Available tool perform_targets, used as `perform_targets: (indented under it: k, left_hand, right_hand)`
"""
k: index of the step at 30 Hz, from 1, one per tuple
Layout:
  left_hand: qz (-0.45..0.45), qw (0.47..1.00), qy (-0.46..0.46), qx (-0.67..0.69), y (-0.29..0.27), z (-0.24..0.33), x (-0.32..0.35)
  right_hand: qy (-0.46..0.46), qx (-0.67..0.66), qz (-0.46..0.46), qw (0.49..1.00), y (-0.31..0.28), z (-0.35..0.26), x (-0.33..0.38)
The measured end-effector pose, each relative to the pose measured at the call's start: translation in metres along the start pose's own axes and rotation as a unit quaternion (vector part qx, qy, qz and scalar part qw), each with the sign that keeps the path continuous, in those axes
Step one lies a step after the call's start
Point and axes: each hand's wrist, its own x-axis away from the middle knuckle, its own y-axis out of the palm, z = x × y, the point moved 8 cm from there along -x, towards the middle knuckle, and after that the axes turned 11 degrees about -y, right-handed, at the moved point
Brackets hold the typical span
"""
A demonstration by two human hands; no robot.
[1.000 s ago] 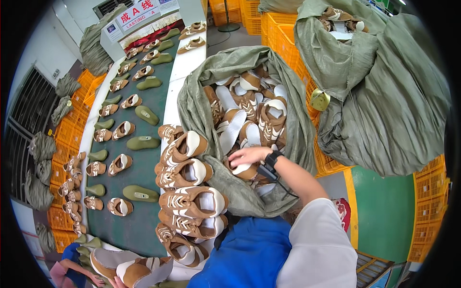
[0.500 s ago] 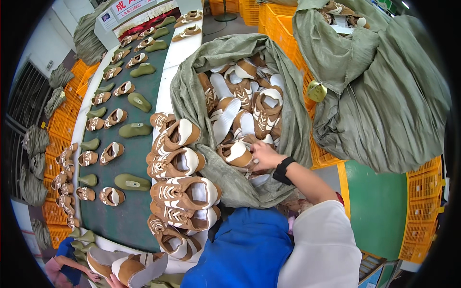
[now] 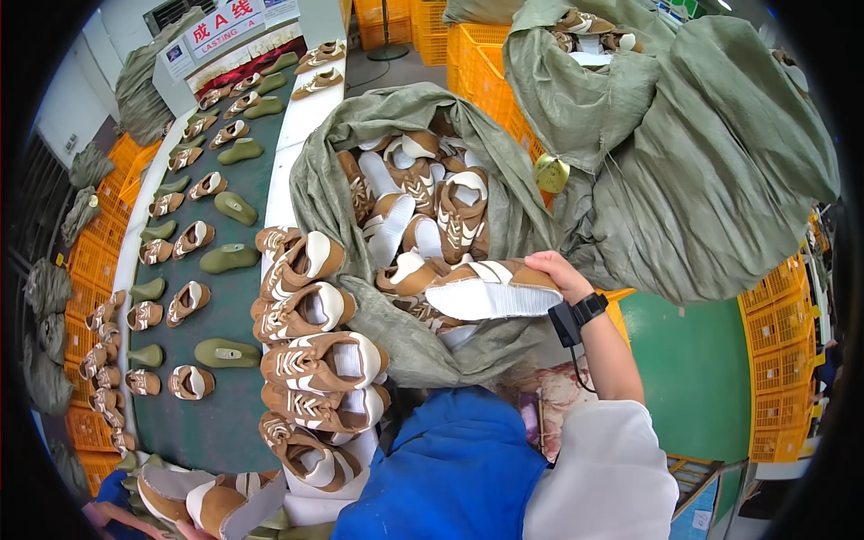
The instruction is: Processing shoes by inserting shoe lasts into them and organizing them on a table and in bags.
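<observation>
My right hand (image 3: 562,274) grips the end of a brown and white shoe upper (image 3: 493,298) above the near side of a grey-green sack (image 3: 328,171). Its white stitched underside faces me. More brown and white uppers (image 3: 462,211) lie jumbled inside the sack. At the lower left edge, fingers of my left hand (image 3: 189,529) show against a pair of brown uppers (image 3: 227,504) held close to me; most of that hand is out of the picture.
Left of the sack, a row of laced uppers (image 3: 324,360) lines the white table edge. A green conveyor belt (image 3: 193,432) carries uppers and green lasts (image 3: 227,353). Another full sack (image 3: 702,180) stands right, by orange crates (image 3: 778,360). A co-worker's arm (image 3: 126,517) shows lower left.
My right hand has risen out of the sack toward the right, bringing up one upper. The view has shifted slightly. My left hand stays low at the left with the pair of uppers.
</observation>
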Motion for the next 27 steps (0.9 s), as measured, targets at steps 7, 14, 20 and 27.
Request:
perform_targets:
  k: [7,14,20,27]
  left_hand:
    - [0.037,0.999,-0.003,0.004,-0.003,-0.004,0.006]
    - [0.077,0.997,0.000,0.016,-0.003,0.038,0.013]
    - [-0.067,0.988,0.090,-0.110,0.044,0.103,0.032]
    - [-0.097,0.979,0.102,-0.150,0.034,0.099,0.039]
  right_hand:
    - [-0.084,-0.321,0.051,0.942,0.013,-0.019,0.022]
    - [-0.231,-0.011,-0.189,0.954,0.196,-0.078,0.012]
    - [-0.631,0.385,-0.354,0.573,0.402,-0.105,0.101]
    - [-0.762,0.328,-0.446,0.335,0.527,-0.087,0.221]
